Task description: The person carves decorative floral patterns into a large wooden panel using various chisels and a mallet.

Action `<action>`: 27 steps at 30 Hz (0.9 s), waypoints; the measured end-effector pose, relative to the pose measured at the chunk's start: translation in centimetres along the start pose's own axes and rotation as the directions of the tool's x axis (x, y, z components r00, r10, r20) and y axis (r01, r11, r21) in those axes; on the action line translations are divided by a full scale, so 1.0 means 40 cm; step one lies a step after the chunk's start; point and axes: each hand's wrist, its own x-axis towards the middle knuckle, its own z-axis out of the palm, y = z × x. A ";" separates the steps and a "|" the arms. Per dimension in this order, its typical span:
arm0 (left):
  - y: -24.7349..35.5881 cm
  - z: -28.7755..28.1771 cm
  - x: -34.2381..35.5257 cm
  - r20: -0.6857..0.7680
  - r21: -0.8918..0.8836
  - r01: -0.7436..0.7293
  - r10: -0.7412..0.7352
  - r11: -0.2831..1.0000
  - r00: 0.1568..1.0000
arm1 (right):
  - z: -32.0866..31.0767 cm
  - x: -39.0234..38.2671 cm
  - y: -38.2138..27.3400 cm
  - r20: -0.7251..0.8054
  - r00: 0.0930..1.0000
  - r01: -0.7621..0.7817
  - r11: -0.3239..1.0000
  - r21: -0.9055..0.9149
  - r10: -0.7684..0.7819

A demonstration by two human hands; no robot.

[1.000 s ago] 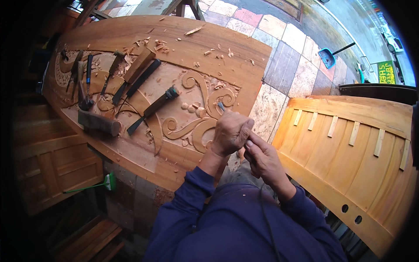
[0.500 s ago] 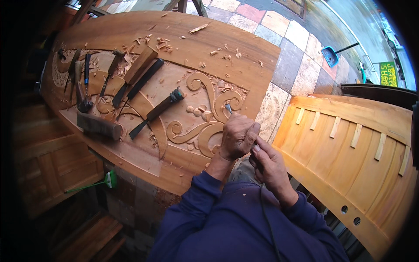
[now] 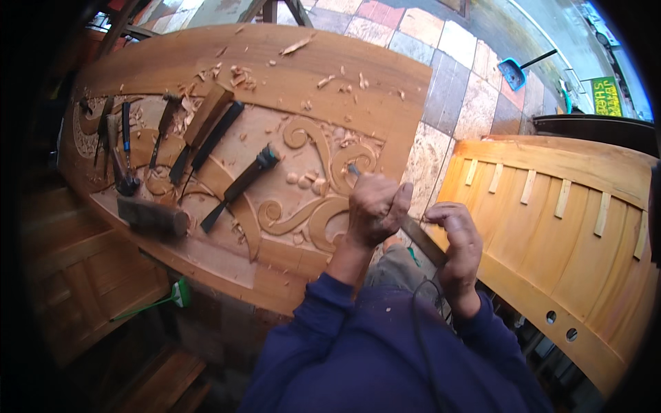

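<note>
My left hand (image 3: pixel 375 210) is wrapped round a carving chisel (image 3: pixel 425 242) low on its shaft. The metal tip touches a carved scroll at the right end of the wooden panel (image 3: pixel 372 58). The chisel's wooden handle slants out toward my right hand (image 3: pixel 460 248), whose fingers are loosely curved and off the handle. Its palm lies beside the handle's butt end; whether they touch, I cannot tell. Raised scrolls and small round bosses (image 3: pixel 306 180) stand out left of my left hand, with shavings scattered round them.
Several chisels, one a dark-handled chisel (image 3: pixel 241 184), lie across the carving. A wooden mallet (image 3: pixel 153 216) rests near the panel's near edge. At right leans a pale wooden door (image 3: pixel 544 241) with small strips on it. A blue dustpan (image 3: pixel 511 73) stands on the tiled floor.
My right hand has come away from my left and opened, moving right toward the handle's end. The handle now shows. My left hand keeps its grip on the chisel.
</note>
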 end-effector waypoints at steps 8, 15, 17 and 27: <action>0.005 -0.049 -0.030 -0.361 -0.072 -0.290 0.246 0.954 0.899 | 0.025 -0.038 -0.104 0.604 0.783 0.518 0.693 -0.502 -0.148; 0.039 -0.036 -0.025 0.154 0.060 -0.205 0.194 0.977 0.969 | -0.072 -0.073 0.080 0.404 0.879 -0.255 0.965 -0.055 0.255; 0.036 -0.011 -0.007 0.222 0.101 -0.150 0.125 0.983 0.967 | -0.071 -0.042 0.082 0.379 0.827 -0.472 0.879 0.067 0.415; 0.004 -0.015 0.017 0.121 0.121 -0.115 0.100 0.986 0.988 | -0.051 0.045 -0.040 0.423 0.791 -0.425 0.894 -0.141 0.443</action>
